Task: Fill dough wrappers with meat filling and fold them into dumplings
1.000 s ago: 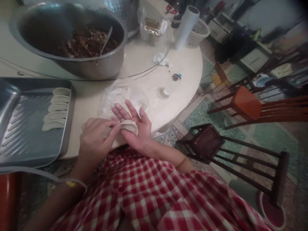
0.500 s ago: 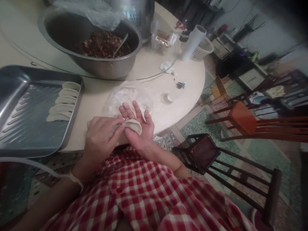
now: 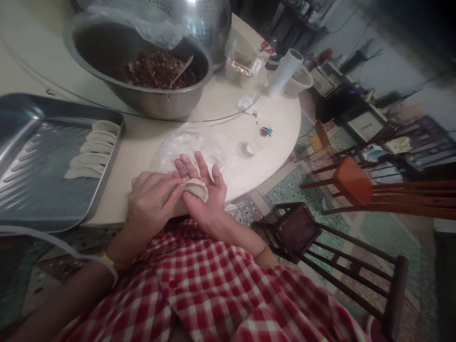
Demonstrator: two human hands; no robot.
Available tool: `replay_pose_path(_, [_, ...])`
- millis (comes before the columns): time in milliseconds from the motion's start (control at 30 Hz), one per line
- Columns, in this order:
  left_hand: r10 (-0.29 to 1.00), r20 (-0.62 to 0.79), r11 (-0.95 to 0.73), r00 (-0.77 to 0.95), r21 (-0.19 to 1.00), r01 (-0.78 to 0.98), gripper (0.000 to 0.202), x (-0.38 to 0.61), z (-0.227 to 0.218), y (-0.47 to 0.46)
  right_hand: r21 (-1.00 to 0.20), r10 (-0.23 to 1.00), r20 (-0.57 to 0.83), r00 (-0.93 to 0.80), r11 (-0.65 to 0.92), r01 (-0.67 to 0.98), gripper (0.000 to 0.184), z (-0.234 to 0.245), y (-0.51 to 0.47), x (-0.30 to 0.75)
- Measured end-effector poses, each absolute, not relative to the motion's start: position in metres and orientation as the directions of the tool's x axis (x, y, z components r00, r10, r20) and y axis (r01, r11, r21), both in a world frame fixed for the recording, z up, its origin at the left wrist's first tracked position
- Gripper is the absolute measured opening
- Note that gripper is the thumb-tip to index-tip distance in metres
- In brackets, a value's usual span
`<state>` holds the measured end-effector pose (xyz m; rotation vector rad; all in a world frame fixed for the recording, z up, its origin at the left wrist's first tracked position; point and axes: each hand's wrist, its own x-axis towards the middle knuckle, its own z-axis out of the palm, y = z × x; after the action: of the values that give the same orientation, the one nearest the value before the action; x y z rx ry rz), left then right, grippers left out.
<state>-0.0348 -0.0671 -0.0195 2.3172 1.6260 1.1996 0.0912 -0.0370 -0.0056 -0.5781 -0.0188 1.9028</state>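
Note:
A half-moon dumpling point(image 3: 197, 189) of pale dough is held between my two hands above the table's front edge. My left hand point(image 3: 151, 197) is closed, its thumb and forefinger pinching the dumpling's left end. With its thumb pressed on the dumpling, my right hand point(image 3: 210, 194) supports it while the other fingers stretch out and spread. White flour marks the fingertips. Beyond my hands lies a floury clear plastic sheet or bag point(image 3: 190, 142). Several finished dumplings point(image 3: 93, 147) form a row along the right side of a metal tray point(image 3: 42, 199).
A large steel bowl point(image 3: 160, 102) of dark filling with a spoon point(image 3: 182, 71) sits on the glass turntable, near a perforated steel pot point(image 3: 217, 28). Farther right are a plastic roll point(image 3: 285, 73) and a white basket point(image 3: 299, 80). Wooden chairs point(image 3: 297, 230) stand right of the table.
My hands keep the same hold on the dumpling, with only a slight shift. The whole view has tilted a little.

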Motion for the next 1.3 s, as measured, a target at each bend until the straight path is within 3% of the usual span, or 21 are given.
replay_pose_path(200, [0.824, 0.539, -0.443, 0.173, 0.423, 0.791, 0.013, -0.032, -0.017, -0.065, -0.32, 0.888, -0.374, -0.268, -0.394, -0.862, 0.04, -0.004, -0.037, 0.092])
replay_pose_path(667, [0.846, 0.515, -0.417, 0.137, 0.479, 0.772, 0.013, -0.036, -0.015, -0.068, -0.28, 0.886, -0.373, -0.274, -0.389, -0.878, 0.041, -0.002, -0.036, 0.097])
replay_pose_path(967, [0.875, 0.461, -0.416, 0.145, 0.566, 0.712, 0.01, -0.038, -0.02, -0.065, -0.324, 0.89, -0.376, -0.257, -0.386, -0.864, 0.041, -0.004, -0.036, 0.097])
replay_pose_path(1300, [0.878, 0.445, -0.42, 0.178, 0.536, 0.732, 0.012, -0.041, -0.023, -0.064, -0.301, 0.89, -0.366, -0.271, -0.389, -0.871, 0.041, -0.008, -0.037, 0.097])
